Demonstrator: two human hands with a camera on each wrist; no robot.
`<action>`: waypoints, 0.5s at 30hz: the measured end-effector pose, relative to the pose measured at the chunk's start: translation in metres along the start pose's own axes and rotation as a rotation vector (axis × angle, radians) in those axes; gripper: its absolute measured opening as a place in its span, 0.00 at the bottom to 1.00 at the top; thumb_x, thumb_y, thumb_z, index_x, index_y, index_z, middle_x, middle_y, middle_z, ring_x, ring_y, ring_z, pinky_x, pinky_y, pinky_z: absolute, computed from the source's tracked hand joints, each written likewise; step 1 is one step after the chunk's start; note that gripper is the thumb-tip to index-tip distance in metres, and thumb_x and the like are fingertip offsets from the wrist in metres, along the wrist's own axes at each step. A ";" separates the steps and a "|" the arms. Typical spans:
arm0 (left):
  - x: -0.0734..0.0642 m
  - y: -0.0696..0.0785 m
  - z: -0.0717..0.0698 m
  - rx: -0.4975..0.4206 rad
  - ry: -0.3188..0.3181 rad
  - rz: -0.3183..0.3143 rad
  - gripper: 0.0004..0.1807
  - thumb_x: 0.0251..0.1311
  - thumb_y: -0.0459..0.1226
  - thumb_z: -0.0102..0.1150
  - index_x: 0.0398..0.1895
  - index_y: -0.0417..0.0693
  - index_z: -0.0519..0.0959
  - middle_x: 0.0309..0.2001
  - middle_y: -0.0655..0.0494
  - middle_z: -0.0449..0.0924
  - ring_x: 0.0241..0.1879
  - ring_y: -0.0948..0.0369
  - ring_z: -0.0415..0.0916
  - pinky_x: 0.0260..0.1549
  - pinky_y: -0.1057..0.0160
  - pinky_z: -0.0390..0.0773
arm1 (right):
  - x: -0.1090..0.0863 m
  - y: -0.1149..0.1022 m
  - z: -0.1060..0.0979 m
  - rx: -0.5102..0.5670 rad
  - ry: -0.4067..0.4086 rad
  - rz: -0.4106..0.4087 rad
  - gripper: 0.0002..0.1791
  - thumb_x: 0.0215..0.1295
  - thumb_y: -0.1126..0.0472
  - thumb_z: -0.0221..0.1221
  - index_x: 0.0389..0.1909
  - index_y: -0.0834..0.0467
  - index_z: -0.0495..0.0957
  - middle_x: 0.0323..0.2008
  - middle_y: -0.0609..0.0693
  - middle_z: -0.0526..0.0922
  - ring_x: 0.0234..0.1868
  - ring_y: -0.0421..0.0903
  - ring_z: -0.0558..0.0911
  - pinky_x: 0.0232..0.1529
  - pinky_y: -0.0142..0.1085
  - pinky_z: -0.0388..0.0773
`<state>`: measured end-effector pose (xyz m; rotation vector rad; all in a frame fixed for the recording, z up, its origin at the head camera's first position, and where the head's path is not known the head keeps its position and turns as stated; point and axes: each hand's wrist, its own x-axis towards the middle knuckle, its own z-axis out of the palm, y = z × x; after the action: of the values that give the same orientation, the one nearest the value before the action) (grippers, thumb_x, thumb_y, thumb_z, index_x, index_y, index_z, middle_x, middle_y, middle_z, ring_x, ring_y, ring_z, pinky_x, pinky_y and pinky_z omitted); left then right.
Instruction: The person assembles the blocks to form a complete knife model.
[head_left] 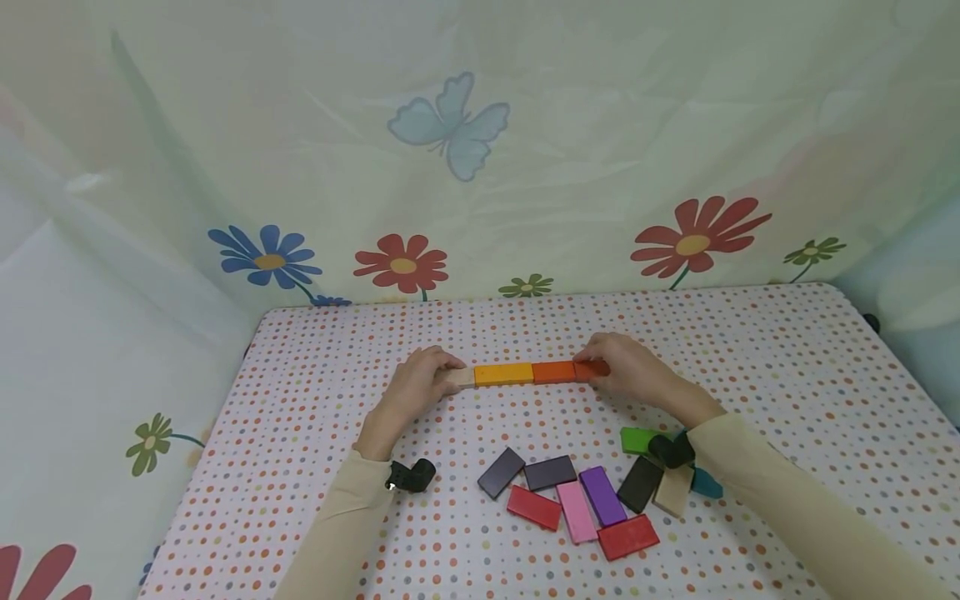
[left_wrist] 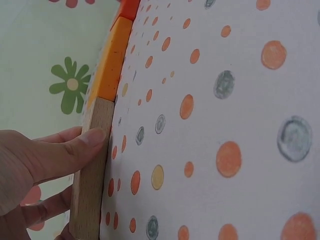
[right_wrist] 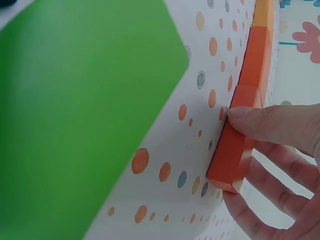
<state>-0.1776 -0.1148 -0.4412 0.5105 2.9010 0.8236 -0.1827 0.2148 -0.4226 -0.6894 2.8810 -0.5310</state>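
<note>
Four-sided wooden blocks lie end to end in a straight row across the table. At the left end, my left hand (head_left: 416, 383) pinches a plain wood block (left_wrist: 92, 185), thumb on the near side and fingers behind. Touching its end is a yellow-orange block (head_left: 504, 374), followed by an orange block (head_left: 553, 372). The right end of the row is a red-orange block (right_wrist: 232, 145). My right hand (head_left: 637, 371) grips that one between thumb and fingers, hiding part of it in the head view.
Nearer the front lie loose blocks: dark grey (head_left: 551, 473), red (head_left: 534, 507), pink (head_left: 577, 512), purple (head_left: 602, 496), black (head_left: 640, 484) and others. A green block (right_wrist: 85, 115) looms close in the right wrist view, beneath the right forearm. A flowered curtain (head_left: 570, 167) hangs behind the dotted tabletop (head_left: 315, 350).
</note>
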 end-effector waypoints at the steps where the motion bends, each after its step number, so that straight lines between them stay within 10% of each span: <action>1: 0.000 0.000 0.000 -0.002 -0.001 0.000 0.15 0.62 0.35 0.74 0.52 0.48 0.88 0.49 0.52 0.84 0.48 0.52 0.76 0.50 0.49 0.76 | 0.000 0.000 0.000 0.001 -0.002 0.000 0.17 0.59 0.72 0.73 0.50 0.66 0.88 0.41 0.56 0.85 0.40 0.51 0.80 0.47 0.49 0.82; 15: -0.001 0.000 0.000 0.000 0.000 0.006 0.15 0.63 0.35 0.73 0.53 0.48 0.88 0.50 0.52 0.84 0.49 0.51 0.77 0.51 0.48 0.76 | -0.014 -0.005 0.003 0.045 0.090 0.042 0.24 0.57 0.71 0.75 0.56 0.69 0.83 0.54 0.65 0.80 0.55 0.62 0.80 0.56 0.57 0.80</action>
<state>-0.1771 -0.1157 -0.4410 0.5197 2.9015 0.8241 -0.1674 0.2167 -0.4226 -0.6123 2.9488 -0.6347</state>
